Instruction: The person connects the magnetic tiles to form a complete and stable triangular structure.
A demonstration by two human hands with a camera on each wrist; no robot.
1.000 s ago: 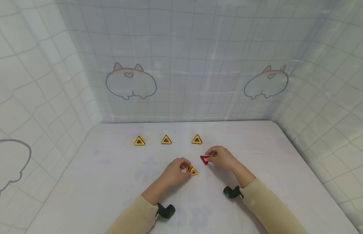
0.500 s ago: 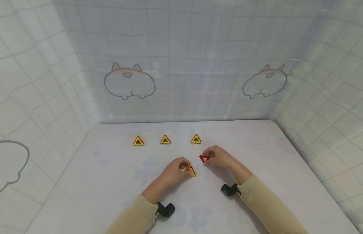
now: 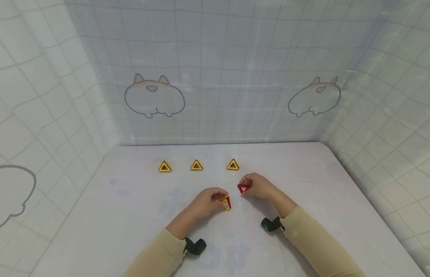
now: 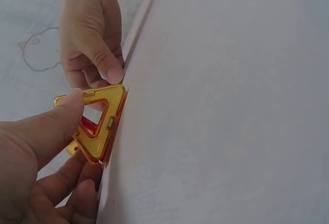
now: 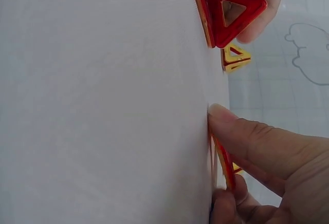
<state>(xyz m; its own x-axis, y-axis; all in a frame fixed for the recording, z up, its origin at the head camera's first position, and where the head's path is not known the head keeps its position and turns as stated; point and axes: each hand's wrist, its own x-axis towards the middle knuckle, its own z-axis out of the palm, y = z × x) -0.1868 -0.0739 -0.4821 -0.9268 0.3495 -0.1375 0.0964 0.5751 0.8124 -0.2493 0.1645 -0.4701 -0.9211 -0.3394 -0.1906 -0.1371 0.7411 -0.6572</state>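
My left hand [image 3: 208, 202] pinches a joined cluster of triangular magnetic tiles just above the table or on it; contact is unclear. The left wrist view shows a yellow framed tile [image 4: 109, 126] with an open middle, thumb on its corner. A red tile face [image 5: 221, 33] of the cluster shows in the right wrist view. My right hand [image 3: 260, 186] grips a red triangular tile [image 3: 241, 188] by thumb and fingers, close to the tabletop. Seen edge-on, this piece [image 5: 224, 162] has yellow along one side. A short gap separates both hands' pieces.
Near the table's back edge stand three small yellow tile pyramids, at left [image 3: 164, 167], middle [image 3: 196, 166] and right [image 3: 233, 165]. The white tabletop [image 3: 114, 215] is enclosed by gridded curtains [image 3: 235, 96]. Dark wrist cameras [image 3: 195, 246] hang beneath both sleeves.
The cluster in my left hand has turned, so a red side now shows at its right. My right hand has shifted slightly left, and its red tile has changed tilt. The back pyramids stay put.
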